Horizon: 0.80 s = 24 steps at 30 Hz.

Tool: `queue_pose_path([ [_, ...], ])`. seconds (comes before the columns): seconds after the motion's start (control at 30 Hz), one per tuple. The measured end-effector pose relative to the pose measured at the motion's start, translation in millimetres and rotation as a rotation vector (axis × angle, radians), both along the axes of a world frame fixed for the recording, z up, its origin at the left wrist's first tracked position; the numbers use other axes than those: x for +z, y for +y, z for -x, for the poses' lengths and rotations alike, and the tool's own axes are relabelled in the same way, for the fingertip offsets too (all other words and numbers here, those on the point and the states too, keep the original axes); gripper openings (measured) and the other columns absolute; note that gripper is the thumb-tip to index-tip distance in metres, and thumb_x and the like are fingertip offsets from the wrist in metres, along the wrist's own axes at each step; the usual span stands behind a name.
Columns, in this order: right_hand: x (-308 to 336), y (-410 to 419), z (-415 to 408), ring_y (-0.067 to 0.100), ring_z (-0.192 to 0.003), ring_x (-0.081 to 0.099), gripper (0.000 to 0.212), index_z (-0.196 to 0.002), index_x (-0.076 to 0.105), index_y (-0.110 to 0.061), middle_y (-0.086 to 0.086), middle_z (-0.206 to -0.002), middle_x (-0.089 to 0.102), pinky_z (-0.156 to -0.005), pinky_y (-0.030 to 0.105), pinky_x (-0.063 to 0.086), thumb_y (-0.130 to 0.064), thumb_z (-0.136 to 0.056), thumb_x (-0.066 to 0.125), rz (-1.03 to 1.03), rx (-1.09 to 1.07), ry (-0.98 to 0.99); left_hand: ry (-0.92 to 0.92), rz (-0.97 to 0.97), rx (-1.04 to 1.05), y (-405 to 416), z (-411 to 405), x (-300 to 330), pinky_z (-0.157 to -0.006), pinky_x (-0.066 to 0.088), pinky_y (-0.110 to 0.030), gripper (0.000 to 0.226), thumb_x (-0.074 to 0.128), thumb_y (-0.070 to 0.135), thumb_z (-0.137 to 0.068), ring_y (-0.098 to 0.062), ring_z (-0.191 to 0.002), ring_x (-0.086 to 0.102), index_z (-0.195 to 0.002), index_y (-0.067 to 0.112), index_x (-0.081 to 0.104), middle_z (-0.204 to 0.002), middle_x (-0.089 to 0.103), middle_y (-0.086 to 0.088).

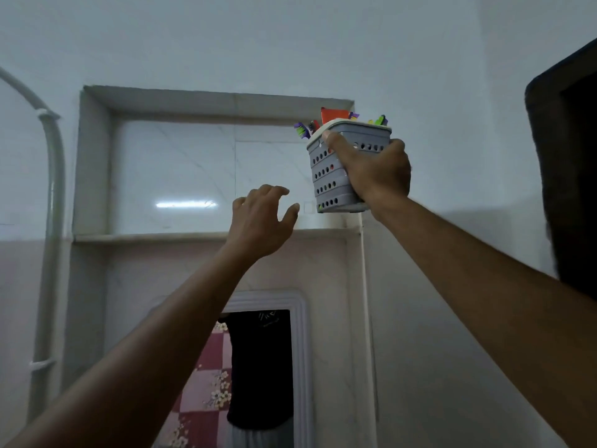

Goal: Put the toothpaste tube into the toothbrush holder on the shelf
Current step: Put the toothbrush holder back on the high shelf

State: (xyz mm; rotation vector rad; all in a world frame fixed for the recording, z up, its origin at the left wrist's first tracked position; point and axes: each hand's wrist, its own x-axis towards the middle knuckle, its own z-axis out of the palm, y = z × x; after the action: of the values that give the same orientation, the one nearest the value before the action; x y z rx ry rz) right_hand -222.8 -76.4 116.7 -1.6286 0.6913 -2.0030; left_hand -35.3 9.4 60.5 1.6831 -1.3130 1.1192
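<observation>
My right hand (371, 171) grips a grey perforated toothbrush holder (326, 176), held up in the air at the right end of the wall niche, above the shelf ledge (155, 237). The red end of a toothpaste tube (334, 115) sticks up out of the holder among several toothbrushes with purple and green heads (303, 129). My left hand (261, 218) is raised to the left of the holder, below its level, fingers spread, holding nothing.
A tiled niche with a stone frame (93, 163) is set in the wall. A grey pipe (53, 221) runs down the left. A mirror (258, 367) below reflects a person in dark clothing. A dark object (568, 176) hangs at the right edge.
</observation>
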Motion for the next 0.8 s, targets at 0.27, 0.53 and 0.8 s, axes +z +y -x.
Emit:
queue_pose_path([
  [0.27,-20,-41,-61,0.029,-0.132,0.061,0.111,-0.144,0.054,-0.011,0.007,-0.141,0.065,-0.092,0.039,0.051,-0.091,-0.07,0.08,0.004,-0.136,0.056,0.133,-0.168,0.142,-50,-51,-17,-0.124,0.028,-0.055,0.071,0.033,0.07,-0.108,-0.03,-0.149,0.048,-0.156,0.022,0.054,-0.16,0.055,-0.006],
  [0.53,-27,-68,-92,0.036,-0.147,0.044,0.134,-0.166,0.029,-0.005,0.014,-0.159,0.043,-0.12,0.05,0.043,-0.098,-0.077,0.067,0.001,-0.184,0.149,0.068,-0.082,0.128,-63,-63,-27,-0.128,0.023,-0.054,0.069,0.029,0.07,-0.109,-0.026,-0.152,0.047,-0.15,0.024,0.06,-0.158,0.059,0.0],
  [0.8,-56,-81,-102,0.038,-0.154,0.028,0.115,-0.178,-0.012,-0.013,0.016,-0.174,0.017,-0.126,0.053,0.025,-0.086,-0.104,0.036,0.07,-0.281,0.41,0.021,-0.065,0.125,-61,-68,-33,-0.12,0.03,-0.049,0.068,0.029,0.07,-0.109,-0.024,-0.146,0.052,-0.147,0.025,0.063,-0.154,0.062,0.003],
])
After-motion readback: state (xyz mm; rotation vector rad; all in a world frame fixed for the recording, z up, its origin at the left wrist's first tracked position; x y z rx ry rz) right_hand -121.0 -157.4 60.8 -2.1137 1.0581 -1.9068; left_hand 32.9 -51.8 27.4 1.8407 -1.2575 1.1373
